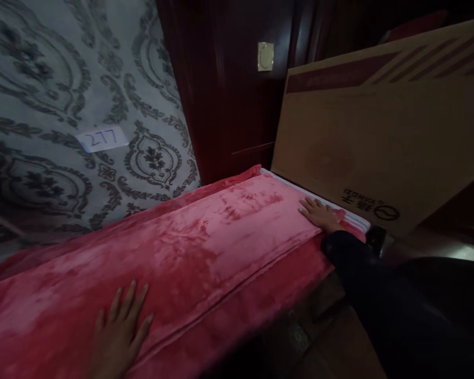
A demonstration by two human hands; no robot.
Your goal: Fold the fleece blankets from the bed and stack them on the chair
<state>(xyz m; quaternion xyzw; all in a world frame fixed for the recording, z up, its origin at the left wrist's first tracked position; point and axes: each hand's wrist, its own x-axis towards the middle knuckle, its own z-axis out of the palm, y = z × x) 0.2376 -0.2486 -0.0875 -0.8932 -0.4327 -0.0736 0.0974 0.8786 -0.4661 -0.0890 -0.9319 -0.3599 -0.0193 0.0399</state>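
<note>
A long, plush blanket (181, 237) in red and pink lies folded into a strip, with more red plush fabric showing beneath both long sides. My left hand (120, 326) rests flat on its near left part, fingers spread. Toward the far right end, my right hand (319, 213) lies on the pink surface, fingers stretched out and palm down. Just beyond that hand runs a white striped edge (355, 220) of cloth at the end of the surface. Neither hand grips anything.
A large cardboard box (379, 126) stands at the right end. Behind are a dark red panel (225, 79) with a square plate (265, 56) and a patterned wall (63, 105) bearing a paper marked 277 (102, 138). Boxes (332, 342) sit below, in shadow.
</note>
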